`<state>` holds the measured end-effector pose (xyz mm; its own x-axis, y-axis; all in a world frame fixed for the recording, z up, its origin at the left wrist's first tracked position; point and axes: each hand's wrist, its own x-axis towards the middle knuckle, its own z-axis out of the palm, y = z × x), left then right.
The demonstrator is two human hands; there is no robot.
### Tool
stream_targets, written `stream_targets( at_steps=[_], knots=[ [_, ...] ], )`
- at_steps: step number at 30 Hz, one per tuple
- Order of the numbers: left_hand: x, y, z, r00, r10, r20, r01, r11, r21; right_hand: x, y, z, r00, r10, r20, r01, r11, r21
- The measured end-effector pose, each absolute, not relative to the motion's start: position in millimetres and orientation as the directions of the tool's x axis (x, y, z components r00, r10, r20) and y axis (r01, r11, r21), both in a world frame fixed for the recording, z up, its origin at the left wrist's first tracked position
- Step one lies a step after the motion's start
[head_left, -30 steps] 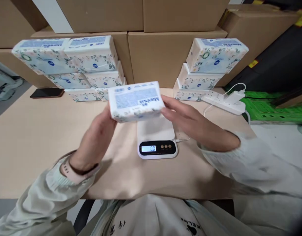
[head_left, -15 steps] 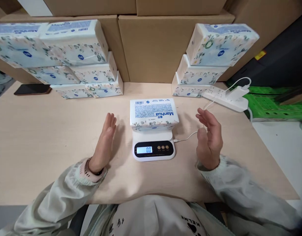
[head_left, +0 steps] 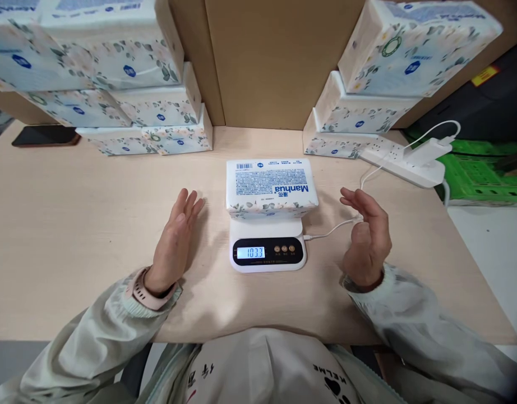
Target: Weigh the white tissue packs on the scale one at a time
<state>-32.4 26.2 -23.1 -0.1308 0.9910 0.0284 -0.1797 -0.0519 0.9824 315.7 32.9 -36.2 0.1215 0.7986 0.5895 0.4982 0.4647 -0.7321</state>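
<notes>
A tissue pack [head_left: 272, 188] printed "Manhua" lies flat on the white digital scale [head_left: 267, 228]. The scale's lit display [head_left: 250, 252] reads about 103.3, beside three round buttons. My left hand [head_left: 174, 238] rests above the table left of the scale, fingers stretched out, touching nothing. On the other side, my right hand [head_left: 368, 241] is raised with its fingers apart and slightly curved, also holding nothing. A white cable [head_left: 332, 230] runs from the scale's right side toward my right hand and passes behind it.
Stacked tissue packs [head_left: 128, 106] stand at the back left, and another stack [head_left: 378, 106] at the back right. A white power strip [head_left: 410, 163] with a plugged charger lies by the right stack. A dark phone [head_left: 46, 136] lies far left. Cardboard [head_left: 284, 67] walls the back.
The display has gone from 0.0 to about 103.3. My hands stay apart from the pack, shifting slightly outward. The view has tilted down and closer.
</notes>
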Motion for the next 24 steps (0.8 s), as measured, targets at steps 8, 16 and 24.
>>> stream_targets(
  at_steps=[8,16,24],
  knots=[
    [-30.6,27.2,-23.3,-0.119,0.991,0.056,-0.184,-0.077,0.980,315.2,33.0,-35.2,0.137,0.790,0.598,0.505,0.463,-0.728],
    [-32.8,29.0,-25.4,-0.128,0.988,0.082,-0.214,-0.109,0.971,316.6,35.2,-38.4,0.110,0.780,0.617,0.535,0.476,-0.698],
    [-34.7,30.1,-25.9,-0.124,0.990,0.074,-0.220,-0.100,0.970,313.7,33.5,-31.2,0.111,0.793,0.600,0.536,0.461,-0.708]
  ],
)
